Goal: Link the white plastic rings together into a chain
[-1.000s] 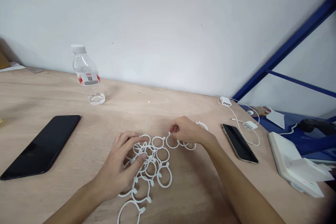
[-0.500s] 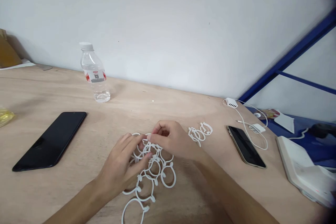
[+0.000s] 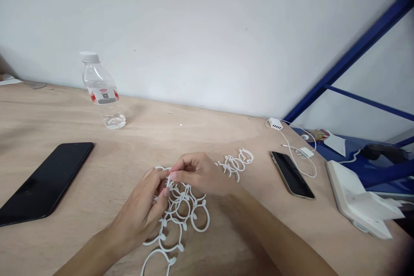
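Note:
A linked mesh of white plastic rings (image 3: 183, 209) lies on the wooden table, each ring with small knobs at its joints. At the mesh's far left part, my left hand (image 3: 142, 207) pinches one white ring between thumb and fingers. My right hand (image 3: 200, 174) is closed at the same spot, its thumb and index fingertips gripping a ring beside the left fingertips. The exact joint between the fingertips is partly hidden. Several loose white rings (image 3: 237, 164) lie in a small pile just beyond my right hand.
A water bottle (image 3: 103, 90) stands at the back left, and a large black phone (image 3: 48, 181) lies at the left. On the right are a smaller phone (image 3: 293, 174), a white charger with cables (image 3: 275, 123) and a white device (image 3: 355, 202). The wall (image 3: 194, 39) borders the table's back.
The view has swung slightly to the right. My hands stay together at the mesh, and their fingertips have shifted to the left along it, with a ring now raised between them.

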{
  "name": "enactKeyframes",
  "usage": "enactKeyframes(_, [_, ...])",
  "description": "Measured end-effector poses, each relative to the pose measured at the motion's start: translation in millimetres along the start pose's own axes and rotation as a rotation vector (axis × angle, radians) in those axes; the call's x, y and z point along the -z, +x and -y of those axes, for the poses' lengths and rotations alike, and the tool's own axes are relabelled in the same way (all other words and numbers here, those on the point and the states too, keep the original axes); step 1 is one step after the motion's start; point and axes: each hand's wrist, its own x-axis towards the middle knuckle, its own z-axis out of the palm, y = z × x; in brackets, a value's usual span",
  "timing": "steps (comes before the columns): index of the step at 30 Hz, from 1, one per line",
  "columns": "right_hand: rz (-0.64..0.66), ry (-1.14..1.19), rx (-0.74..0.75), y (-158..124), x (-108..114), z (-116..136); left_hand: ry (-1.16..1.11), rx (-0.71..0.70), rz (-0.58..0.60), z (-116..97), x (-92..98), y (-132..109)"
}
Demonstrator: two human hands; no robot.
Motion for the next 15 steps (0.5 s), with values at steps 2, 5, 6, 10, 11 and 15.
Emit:
enactKeyframes(2, [0.027, -0.217, -0.026, -3, 22, 5, 0.051, -0.027, 0.010, 0, 0.0, 1])
enactKeyframes(5, [-0.100, -0.853, -0.243, -13, 59, 6, 0.135, -0.084, 0.020, 1, -1.1, 2])
enactKeyframes(6, [-0.108, -0.927, -0.294, -16, 70, 4, 0.160, -0.098, 0.018, 2, -1.5, 2])
enactKeyframes(10, [-0.126, -1.042, -0.385, -21, 88, -11, 0.189, -0.108, -0.023, 5, -3.0, 1])
enactKeyframes(11, [-0.136, -1.055, -0.390, -20, 87, -13, 0.185, -0.111, -0.031, 5, -3.2, 1])
enactKeyframes(15, [-0.166, -1.036, -0.343, -14, 73, -9, 0.173, -0.110, -0.063, 3, -3.1, 2])
